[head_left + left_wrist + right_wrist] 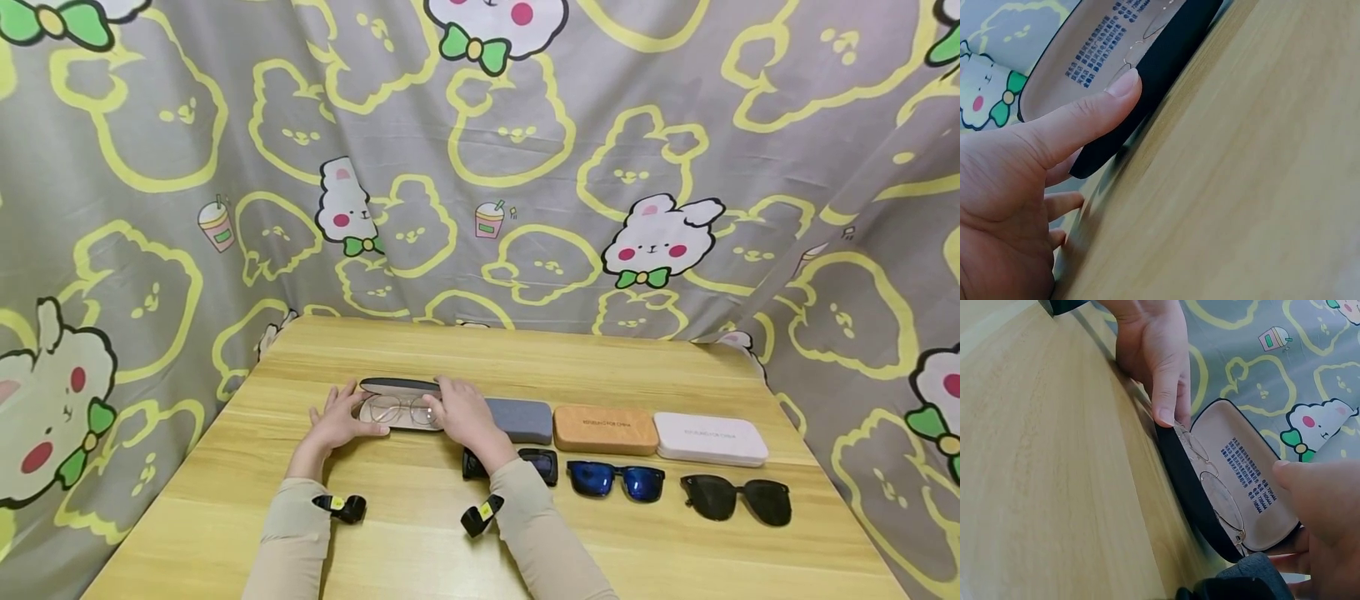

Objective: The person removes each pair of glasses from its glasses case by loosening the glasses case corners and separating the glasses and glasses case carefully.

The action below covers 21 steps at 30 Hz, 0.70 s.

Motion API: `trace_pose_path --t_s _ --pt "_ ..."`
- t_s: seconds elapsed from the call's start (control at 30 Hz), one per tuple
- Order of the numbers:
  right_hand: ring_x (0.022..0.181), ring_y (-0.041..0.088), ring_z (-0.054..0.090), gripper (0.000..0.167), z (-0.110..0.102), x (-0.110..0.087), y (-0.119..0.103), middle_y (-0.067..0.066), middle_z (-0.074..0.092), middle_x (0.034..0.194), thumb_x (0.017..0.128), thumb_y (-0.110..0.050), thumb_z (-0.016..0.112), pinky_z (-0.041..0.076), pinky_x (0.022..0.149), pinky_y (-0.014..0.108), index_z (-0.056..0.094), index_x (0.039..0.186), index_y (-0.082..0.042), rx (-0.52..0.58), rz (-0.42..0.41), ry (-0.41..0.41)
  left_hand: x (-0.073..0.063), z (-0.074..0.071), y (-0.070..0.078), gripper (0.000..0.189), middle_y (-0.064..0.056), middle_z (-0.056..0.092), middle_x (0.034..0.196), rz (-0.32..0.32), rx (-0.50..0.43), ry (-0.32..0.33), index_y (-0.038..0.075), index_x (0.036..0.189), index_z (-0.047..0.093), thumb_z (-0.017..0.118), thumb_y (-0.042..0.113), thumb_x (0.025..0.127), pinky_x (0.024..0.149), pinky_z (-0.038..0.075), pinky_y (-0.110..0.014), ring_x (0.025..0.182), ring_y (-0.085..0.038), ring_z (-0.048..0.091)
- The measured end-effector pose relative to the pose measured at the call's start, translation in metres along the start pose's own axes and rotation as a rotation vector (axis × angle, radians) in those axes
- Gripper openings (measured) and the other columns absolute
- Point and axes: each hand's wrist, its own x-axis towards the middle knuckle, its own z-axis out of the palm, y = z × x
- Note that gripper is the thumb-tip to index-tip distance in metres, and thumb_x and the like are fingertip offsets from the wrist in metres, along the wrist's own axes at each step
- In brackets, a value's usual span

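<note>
A dark glasses case [397, 385] stands open on the table, its lid raised at the back. Thin wire-framed glasses [1222, 500] with clear lenses lie inside it. My left hand [339, 423] grips the case's left end; in the left wrist view its thumb lies over the front rim [1138, 94]. At the other end my right hand [467, 417] holds the lid, thumb on the lid's edge and fingers behind, as the right wrist view shows. Blue printed characters cover the pale lid lining [1244, 469].
Right of the open case stand a blue-grey case [521, 421], an orange case [606, 429] and a white case [708, 439] in a row. Before them lie black sunglasses [542, 467], partly behind my right arm, blue-lensed sunglasses [592, 479] and dark sunglasses [765, 500]. A patterned curtain [420, 308] borders the table.
</note>
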Motion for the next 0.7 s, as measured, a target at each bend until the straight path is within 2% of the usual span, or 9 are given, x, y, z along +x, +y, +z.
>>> trace_pose_path --t_s 0.2,0.33,0.53,0.7 --pt "0.134 0.027 0.048 0.057 -0.004 -0.002 0.001 0.012 0.055 0.141 0.104 -0.046 0.034 0.032 0.118 0.042 0.039 0.148 -0.01 0.0 -0.004 -0.012 0.0 0.0 0.001 0.101 -0.025 0.004 0.162 0.0 0.002 -0.01 0.001 0.146 0.04 0.085 0.046 0.068 0.103 -0.021 -0.076 0.146 -0.051 -0.014" --pt "0.139 0.029 0.043 0.058 -0.008 -0.003 0.002 0.012 0.05 0.146 0.104 -0.047 0.034 0.03 0.119 0.043 0.037 0.15 -0.013 0.039 0.004 -0.014 -0.001 -0.001 0.001 0.101 -0.026 0.004 0.162 0.001 0.003 -0.017 0.001 0.146 0.04 0.085 0.047 0.068 0.102 -0.022 -0.076 0.146 -0.051 -0.015" --pt "0.14 0.031 0.041 0.059 -0.014 -0.006 0.003 0.013 0.048 0.148 0.102 -0.048 0.038 0.031 0.118 0.045 0.038 0.149 -0.012 0.106 -0.011 0.031 0.001 -0.001 -0.001 0.101 -0.025 0.003 0.162 0.001 0.006 -0.022 0.002 0.147 0.04 0.085 0.047 0.069 0.102 -0.021 -0.076 0.146 -0.051 -0.015" --pt "0.134 0.029 0.048 0.06 -0.021 -0.009 0.003 0.011 0.053 0.142 0.101 -0.049 0.043 0.037 0.114 0.044 0.04 0.148 -0.012 0.087 -0.046 0.076 0.002 -0.001 -0.001 0.1 -0.024 0.003 0.162 0.008 0.01 -0.02 0.002 0.146 0.04 0.084 0.048 0.069 0.102 -0.021 -0.077 0.146 -0.052 -0.014"
